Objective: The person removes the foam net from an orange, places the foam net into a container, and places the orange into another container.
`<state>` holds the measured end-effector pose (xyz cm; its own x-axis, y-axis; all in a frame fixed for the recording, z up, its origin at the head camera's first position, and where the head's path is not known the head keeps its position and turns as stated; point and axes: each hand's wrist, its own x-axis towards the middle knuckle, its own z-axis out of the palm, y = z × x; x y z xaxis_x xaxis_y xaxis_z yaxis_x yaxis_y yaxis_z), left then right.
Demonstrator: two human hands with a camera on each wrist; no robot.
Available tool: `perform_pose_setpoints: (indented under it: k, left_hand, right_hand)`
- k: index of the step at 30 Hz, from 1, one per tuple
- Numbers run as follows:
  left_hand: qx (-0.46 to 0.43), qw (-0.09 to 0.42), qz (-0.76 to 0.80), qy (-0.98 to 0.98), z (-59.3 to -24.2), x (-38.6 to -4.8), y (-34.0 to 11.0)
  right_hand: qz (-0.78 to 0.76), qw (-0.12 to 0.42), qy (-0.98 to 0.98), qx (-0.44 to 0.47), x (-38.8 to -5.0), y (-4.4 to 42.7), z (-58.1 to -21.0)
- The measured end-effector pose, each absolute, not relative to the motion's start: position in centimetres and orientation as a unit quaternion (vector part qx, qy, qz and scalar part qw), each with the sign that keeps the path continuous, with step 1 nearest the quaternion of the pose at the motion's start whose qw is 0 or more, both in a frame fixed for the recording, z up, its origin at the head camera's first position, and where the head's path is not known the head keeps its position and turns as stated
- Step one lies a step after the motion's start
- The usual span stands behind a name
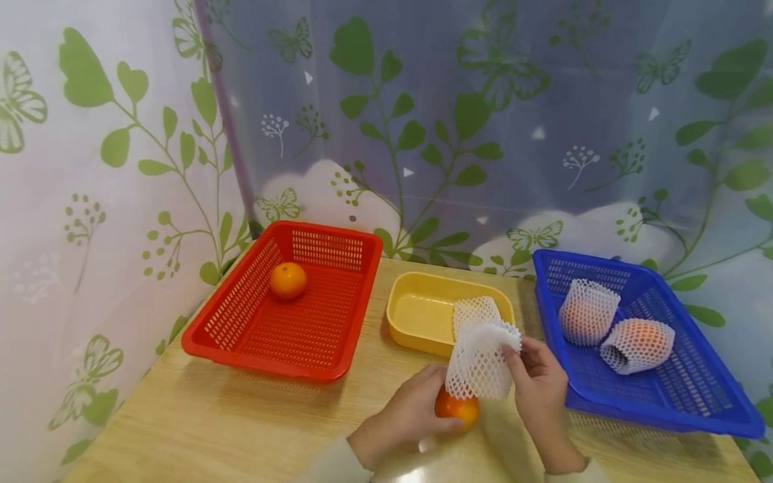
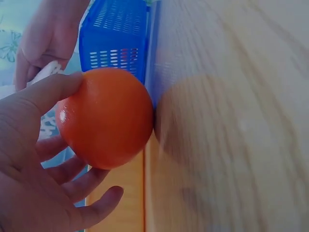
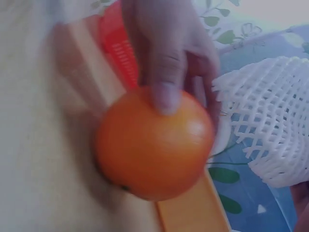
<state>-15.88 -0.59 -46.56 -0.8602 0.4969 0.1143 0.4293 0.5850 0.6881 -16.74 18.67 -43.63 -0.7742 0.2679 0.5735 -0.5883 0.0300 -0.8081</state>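
My left hand (image 1: 407, 414) holds an orange (image 1: 464, 412) at the table's surface, thumb on one side and fingers around the other, as the left wrist view shows. In my right hand (image 1: 541, 384) a white foam net sleeve (image 1: 481, 365) is pinched between thumb and fingers. The sleeve hangs just above the orange and hides its top in the head view. Seen from the right wrist, the sleeve (image 3: 273, 121) is off the fruit (image 3: 154, 145), and its inside looks free of any fruit.
Behind the hands stands a yellow tray (image 1: 417, 341) with another foam net (image 1: 474, 312) in it. To the left, a red basket (image 1: 284, 362) contains one orange (image 1: 288, 280). The blue basket (image 1: 664, 419) on the right holds two net-wrapped fruits (image 1: 588, 315). A patterned curtain (image 1: 423, 134) hangs behind.
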Motion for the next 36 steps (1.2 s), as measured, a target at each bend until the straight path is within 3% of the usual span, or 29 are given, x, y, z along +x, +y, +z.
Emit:
perform_pose_setpoints:
  k: [8,19,30,36]
  left_hand:
    - [0.276,0.024,0.339,0.899,-46.4,-15.8,-0.9]
    - [0.251,0.044,0.339,0.906,-45.8,-15.4,-0.5]
    - [0.251,0.050,0.341,0.904,-46.0,-15.4,-0.6]
    - [0.247,0.052,0.339,0.906,-46.0,-15.3,-0.7]
  right_hand:
    - [0.665,0.285,-0.687,0.060,-18.8,18.8,-41.4]
    - [0.642,0.251,-0.724,0.025,-22.4,17.5,-39.6]
    - [0.592,0.166,-0.788,-0.019,-25.9,17.2,-39.2]
    - [0.563,0.085,-0.821,-0.043,-27.5,16.9,-39.8]
